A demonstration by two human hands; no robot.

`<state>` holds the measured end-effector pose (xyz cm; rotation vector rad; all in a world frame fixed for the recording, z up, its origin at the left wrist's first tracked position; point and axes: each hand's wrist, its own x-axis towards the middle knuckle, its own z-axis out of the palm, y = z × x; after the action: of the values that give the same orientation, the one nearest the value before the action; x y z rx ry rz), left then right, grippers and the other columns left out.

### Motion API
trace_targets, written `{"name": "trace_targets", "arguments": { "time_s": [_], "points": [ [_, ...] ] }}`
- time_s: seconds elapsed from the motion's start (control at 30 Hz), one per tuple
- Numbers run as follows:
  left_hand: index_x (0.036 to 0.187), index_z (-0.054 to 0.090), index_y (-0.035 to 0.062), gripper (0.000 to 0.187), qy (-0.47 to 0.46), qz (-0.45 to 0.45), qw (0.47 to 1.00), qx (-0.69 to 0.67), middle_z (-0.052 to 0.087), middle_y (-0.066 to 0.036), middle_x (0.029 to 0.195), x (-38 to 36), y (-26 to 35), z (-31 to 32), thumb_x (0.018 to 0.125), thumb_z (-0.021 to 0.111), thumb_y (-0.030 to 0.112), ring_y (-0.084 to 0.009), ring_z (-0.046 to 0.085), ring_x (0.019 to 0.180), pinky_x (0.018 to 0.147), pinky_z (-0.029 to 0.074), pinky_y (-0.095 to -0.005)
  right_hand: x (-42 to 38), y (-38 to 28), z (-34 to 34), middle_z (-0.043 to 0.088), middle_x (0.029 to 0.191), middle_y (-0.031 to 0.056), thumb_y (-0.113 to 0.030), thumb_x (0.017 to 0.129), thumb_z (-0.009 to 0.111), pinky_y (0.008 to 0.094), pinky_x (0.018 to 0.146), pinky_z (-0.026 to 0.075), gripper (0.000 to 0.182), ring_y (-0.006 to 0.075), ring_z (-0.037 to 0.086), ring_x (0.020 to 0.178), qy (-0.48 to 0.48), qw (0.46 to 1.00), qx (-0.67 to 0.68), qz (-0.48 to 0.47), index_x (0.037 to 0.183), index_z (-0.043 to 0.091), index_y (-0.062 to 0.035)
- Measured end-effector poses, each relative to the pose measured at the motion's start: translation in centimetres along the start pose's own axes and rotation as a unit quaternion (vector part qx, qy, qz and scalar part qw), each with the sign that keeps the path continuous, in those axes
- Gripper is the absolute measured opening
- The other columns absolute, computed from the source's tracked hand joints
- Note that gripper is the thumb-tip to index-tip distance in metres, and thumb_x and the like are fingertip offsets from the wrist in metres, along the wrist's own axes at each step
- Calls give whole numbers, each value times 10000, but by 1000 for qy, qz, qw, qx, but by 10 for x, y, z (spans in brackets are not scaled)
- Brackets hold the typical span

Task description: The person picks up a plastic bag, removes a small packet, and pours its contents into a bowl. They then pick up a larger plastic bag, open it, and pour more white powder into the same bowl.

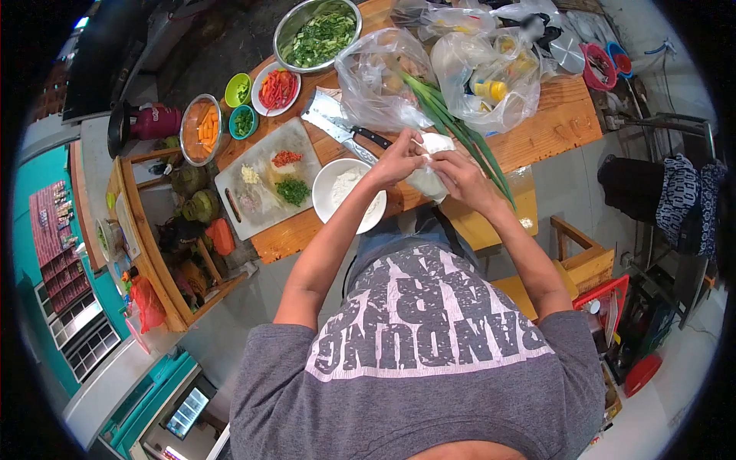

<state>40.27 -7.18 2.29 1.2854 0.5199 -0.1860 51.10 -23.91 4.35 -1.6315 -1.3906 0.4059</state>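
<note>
My left hand (399, 158) and my right hand (462, 178) are close together at the table's front edge. Fingers of both are pinched on a small clear plastic bag (428, 185) with white contents. Just left of it stands a white bowl (326, 182) of white powder. Behind my left hand lie a knife with a black handle (369, 136) and a broad cleaver blade (326, 105). Long green onions (468, 136) stretch behind and past my right hand. A cutting board (257, 211) at left carries small piles of chopped red, green and pale ingredients.
Beyond the board are a bowl of carrot pieces (206, 132), two small green cups (242, 121), a plate of red chillies (277, 89) and a metal bowl of chopped greens (320, 38). Plastic bags (387, 77) crowd the back of the wooden table (567, 115). A yellow stool (491, 222) stands front right.
</note>
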Motion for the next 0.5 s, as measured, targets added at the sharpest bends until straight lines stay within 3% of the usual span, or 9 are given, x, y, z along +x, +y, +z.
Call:
{"name": "trace_targets", "arguments": {
  "time_s": [0.17, 0.27, 0.37, 0.47, 0.5],
  "points": [
    [1092, 361, 81, 345, 19, -34, 999, 27, 537, -43, 917, -2, 9, 2, 851, 598, 14, -130, 524, 848, 748, 440, -286, 11, 15, -3, 624, 857, 146, 26, 764, 651, 369, 698, 486, 189, 296, 623, 830, -21, 999, 32, -5, 952, 640, 8],
    [1082, 373, 84, 326, 45, -15, 998, 42, 556, -44, 885, 0, 3, 3, 853, 597, 20, -131, 535, 814, 713, 449, -301, 20, 8, -8, 616, 794, 137, 21, 759, 666, 347, 636, 476, 146, 262, 623, 738, -45, 995, 71, 49, 901, 639, 8],
    [1064, 384, 72, 305, 96, 68, 982, 146, 563, -61, 852, 2, -14, 6, 846, 592, 25, -138, 542, 783, 681, 455, -321, 24, 19, -8, 603, 758, 125, 14, 737, 692, 323, 594, 462, 130, 217, 606, 661, -92, 985, 104, 98, 846, 622, 19],
    [1051, 383, 53, 312, 129, 81, 966, 211, 558, -103, 825, -10, 9, 17, 823, 593, 20, -183, 565, 773, 683, 461, -346, 32, 16, -8, 585, 735, 112, 13, 721, 704, 312, 585, 457, 132, 180, 584, 639, -124, 979, 88, 134, 802, 600, 27],
    [1045, 370, 41, 324, 147, 107, 952, 247, 538, -160, 834, -10, 7, 19, 798, 574, -3, -296, 580, 773, 683, 456, -394, 33, 13, -5, 570, 715, 104, -7, 714, 720, 310, 585, 455, 162, 179, 566, 621, -99, 980, 101, 138, 800, 586, 22]
  ]
}}
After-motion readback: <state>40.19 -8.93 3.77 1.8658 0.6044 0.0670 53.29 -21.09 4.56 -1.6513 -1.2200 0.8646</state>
